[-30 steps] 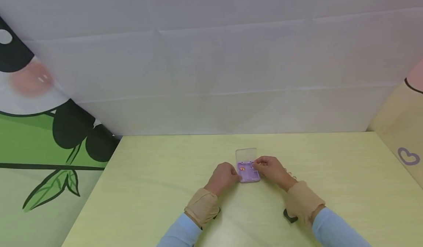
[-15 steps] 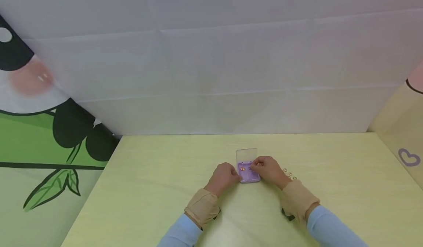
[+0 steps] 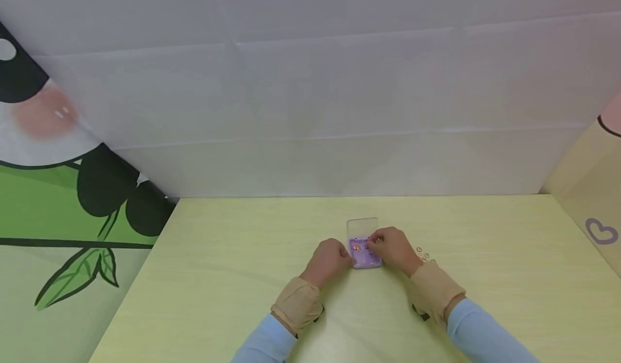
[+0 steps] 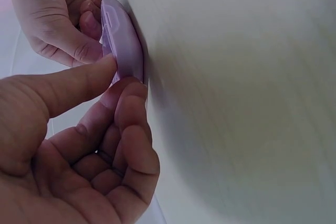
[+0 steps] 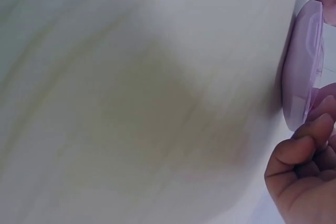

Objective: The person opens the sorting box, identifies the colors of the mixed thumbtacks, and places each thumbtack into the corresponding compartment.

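Note:
A small light-purple case [image 3: 367, 261] lies on the table with its clear lid [image 3: 361, 226] raised at the back. My left hand [image 3: 327, 260] pinches the front left edge of the case between thumb and index finger, as the left wrist view also shows. Inside, toward the left, is a small gold-orange piece [image 3: 356, 248]. My right hand [image 3: 394, 250] reaches in over the right side, with curled fingers and thumb and index tips close together above the compartments. Cannot tell whether a small piece is between those tips. In the right wrist view, the case [image 5: 301, 61] blocks its interior from sight.
Several small gold rings [image 3: 426, 255] lie on the pale wooden table [image 3: 242, 244], just right of my right wrist. A white sheet [image 3: 291, 169] closes off the back. Printed panels stand at the left and right.
My right hand has shifted left, further over the case, and then stays nearly in place. The rings beside the wrist show more fully. My left hand and the case have stayed put.

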### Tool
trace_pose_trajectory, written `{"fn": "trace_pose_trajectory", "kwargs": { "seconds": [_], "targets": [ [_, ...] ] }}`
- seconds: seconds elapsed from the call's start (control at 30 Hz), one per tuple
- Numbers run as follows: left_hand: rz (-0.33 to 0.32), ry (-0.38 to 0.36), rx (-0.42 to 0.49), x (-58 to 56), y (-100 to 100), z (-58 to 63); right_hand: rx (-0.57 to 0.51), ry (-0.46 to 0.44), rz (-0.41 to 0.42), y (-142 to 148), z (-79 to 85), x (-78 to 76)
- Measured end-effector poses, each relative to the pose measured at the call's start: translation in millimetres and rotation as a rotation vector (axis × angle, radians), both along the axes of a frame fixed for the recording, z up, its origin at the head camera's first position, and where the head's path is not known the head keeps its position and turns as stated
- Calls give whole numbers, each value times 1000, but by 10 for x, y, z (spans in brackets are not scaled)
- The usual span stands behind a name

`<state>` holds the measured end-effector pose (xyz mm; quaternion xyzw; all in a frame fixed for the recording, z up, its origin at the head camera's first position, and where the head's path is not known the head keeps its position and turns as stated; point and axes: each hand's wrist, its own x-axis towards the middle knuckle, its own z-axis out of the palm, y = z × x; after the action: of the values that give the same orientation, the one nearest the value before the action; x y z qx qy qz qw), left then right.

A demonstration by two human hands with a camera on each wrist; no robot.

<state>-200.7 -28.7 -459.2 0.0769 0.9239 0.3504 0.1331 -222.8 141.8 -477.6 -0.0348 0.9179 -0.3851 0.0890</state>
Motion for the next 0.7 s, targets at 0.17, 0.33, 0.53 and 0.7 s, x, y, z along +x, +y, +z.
{"fn": "trace_pose_trajectory", "kwargs": {
  "seconds": [0.17, 0.33, 0.53, 0.7],
  "targets": [
    [4, -10, 2, -5, -4, -9, 9, -14, -5, -7, 24, -1],
    [7, -14, 1, -4, -3, -23, 10, -11, -3, 31, 25, -15],
    [8, -3, -3, 5, -2, -6, 34, 40, -5, 156, 58, -28],
    [14, -14, -6, 11, -7, -1, 39, 94, 10, 330, 98, 4]
  ]
}}
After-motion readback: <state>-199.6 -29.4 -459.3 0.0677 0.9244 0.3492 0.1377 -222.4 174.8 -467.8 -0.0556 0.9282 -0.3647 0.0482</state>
